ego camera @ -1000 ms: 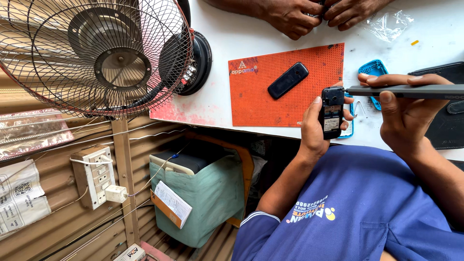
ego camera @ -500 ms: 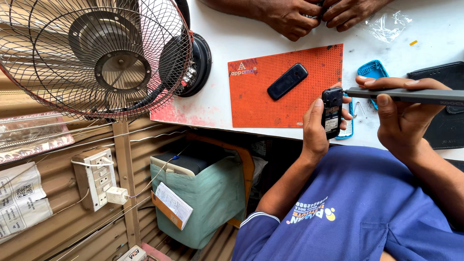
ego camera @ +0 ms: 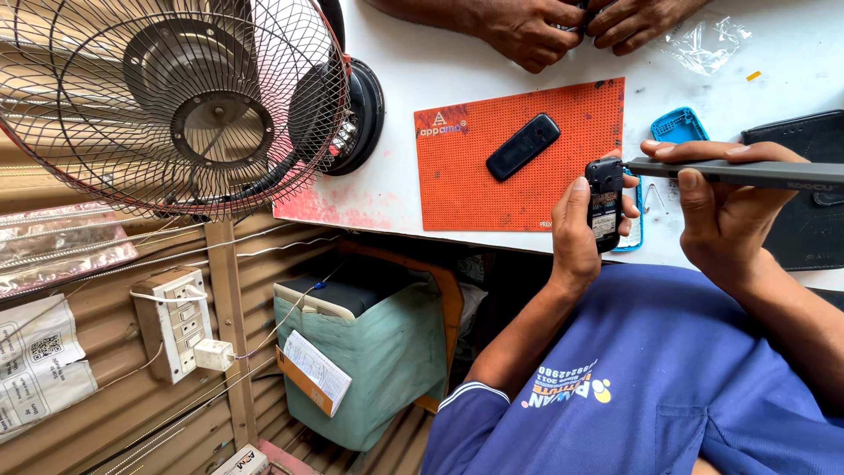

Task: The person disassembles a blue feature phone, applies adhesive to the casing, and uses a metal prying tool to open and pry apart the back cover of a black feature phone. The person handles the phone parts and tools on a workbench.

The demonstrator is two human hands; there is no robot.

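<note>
At the counter's (ego camera: pixel 492 53) near edge, the left hand (ego camera: pixel 576 233) grips an upright small phone (ego camera: pixel 604 202); the right hand (ego camera: pixel 725 215) pinches a long grey tool (ego camera: pixel 730 171), lying sideways, tip touching the phone's top.

A white bench (ego camera: pixel 440 66) fills the upper part of the view, its near edge stained pink. At its left end stands a wire-caged fan (ego camera: pixel 167 101), its grille overhanging the bench edge. Below the fan runs a wall of brown corrugated sheet (ego camera: pixel 114 413) with a white switchboard (ego camera: pixel 171 321) fixed to it and a plug and cable leading off to the right. Under the bench, right of the switchboard, sits a pale green box (ego camera: pixel 387 361) with a paper slip on its corner. Daylight is even and soft.
</note>
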